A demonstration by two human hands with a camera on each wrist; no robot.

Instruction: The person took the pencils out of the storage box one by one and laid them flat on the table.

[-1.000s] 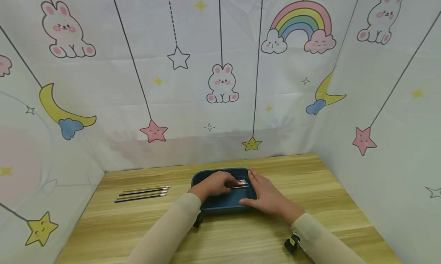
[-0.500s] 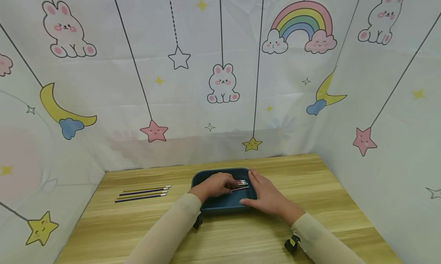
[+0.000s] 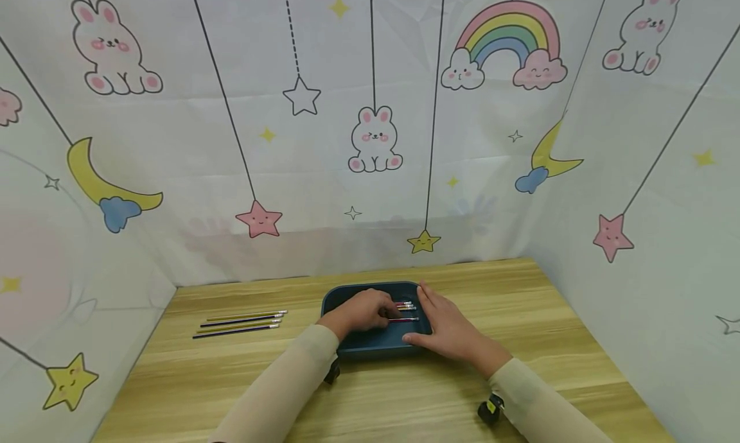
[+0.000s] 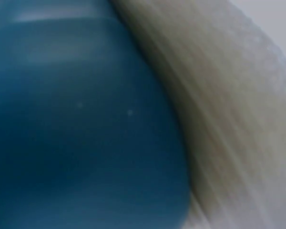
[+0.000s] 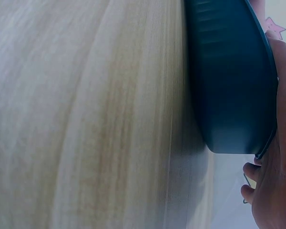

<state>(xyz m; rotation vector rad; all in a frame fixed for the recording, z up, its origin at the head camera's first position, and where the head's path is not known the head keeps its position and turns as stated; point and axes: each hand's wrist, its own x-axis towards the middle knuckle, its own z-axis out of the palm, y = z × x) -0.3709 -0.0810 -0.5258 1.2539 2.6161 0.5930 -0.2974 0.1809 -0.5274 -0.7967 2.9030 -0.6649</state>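
A dark blue tray [image 3: 376,351] lies on the table with several pencils in it, their eraser ends pointing right. My left hand [image 3: 364,311] reaches into it with bent fingers and pinches a dark red pencil [image 3: 403,320], nearest the front of the group. Behind that one are other pencils [image 3: 406,307], partly covered by the fingers. My right hand [image 3: 453,330] grips the tray's right end, thumb at the front rim and fingers along the back right corner. The right wrist view shows that hand [image 5: 279,181] over the rim; the left wrist view shows only the blurred tray wall [image 4: 95,133].
Left of the tray, several yellow and dark blue pencils [image 3: 239,324] lie side by side on the wood-grain table [image 3: 393,398]. White cloth walls [image 3: 324,250] printed with bunnies and stars enclose the back and sides.
The dark red pencil's eraser end has shifted slightly toward the front of the tray, apart from the others. My left fingers have moved only a little; the right hand stays in place.
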